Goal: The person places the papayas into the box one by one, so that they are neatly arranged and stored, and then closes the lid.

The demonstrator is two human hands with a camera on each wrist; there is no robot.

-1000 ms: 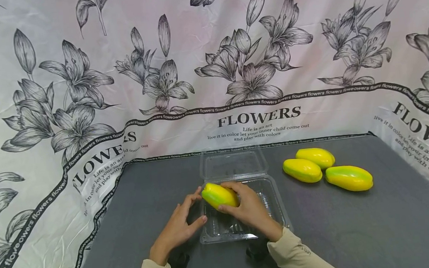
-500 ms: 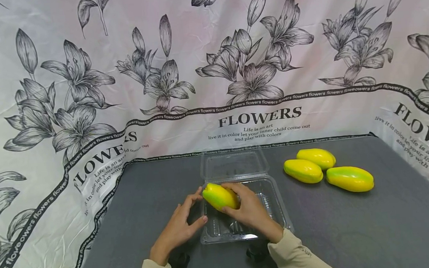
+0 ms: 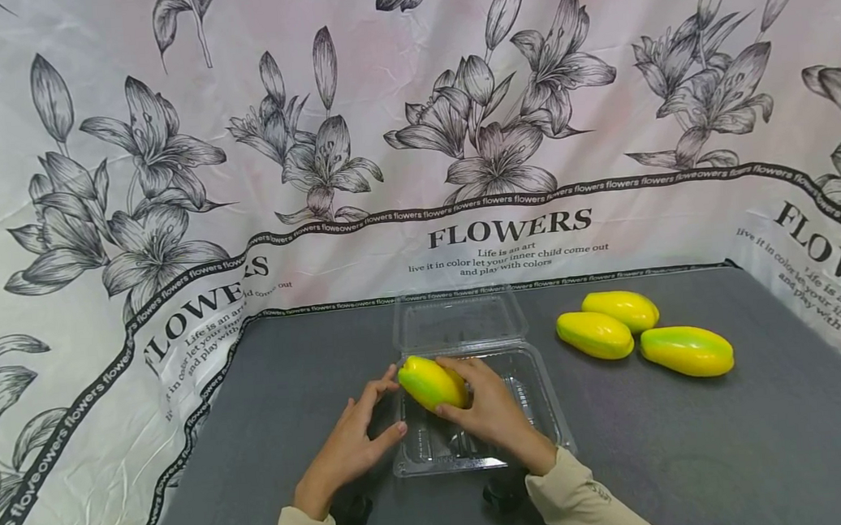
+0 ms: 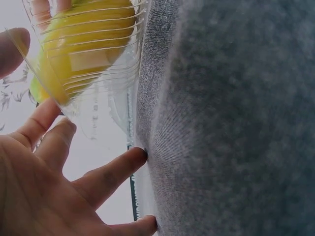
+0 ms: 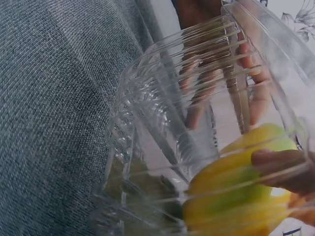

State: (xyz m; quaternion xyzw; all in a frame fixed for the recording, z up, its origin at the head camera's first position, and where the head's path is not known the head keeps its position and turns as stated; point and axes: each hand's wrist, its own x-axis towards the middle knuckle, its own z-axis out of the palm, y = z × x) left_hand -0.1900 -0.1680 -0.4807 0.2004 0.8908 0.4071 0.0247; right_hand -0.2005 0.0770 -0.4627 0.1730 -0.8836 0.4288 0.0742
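Flower-printed sheets wall a grey cloth table. Right hand curls round a yellow-green fruit over the clear box; left hand, fingers spread, steadies its side.

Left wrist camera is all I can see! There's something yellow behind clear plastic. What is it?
Observer: A yellow-green toy mango, gripped by the right hand over an open clear box.
Operator: Are there more of them?
Observer: Yes, three more mangoes lie on the grey table, right of the box.
Operator: What's my hand doing?
Observer: The left hand rests against the box's left side, its fingers spread.
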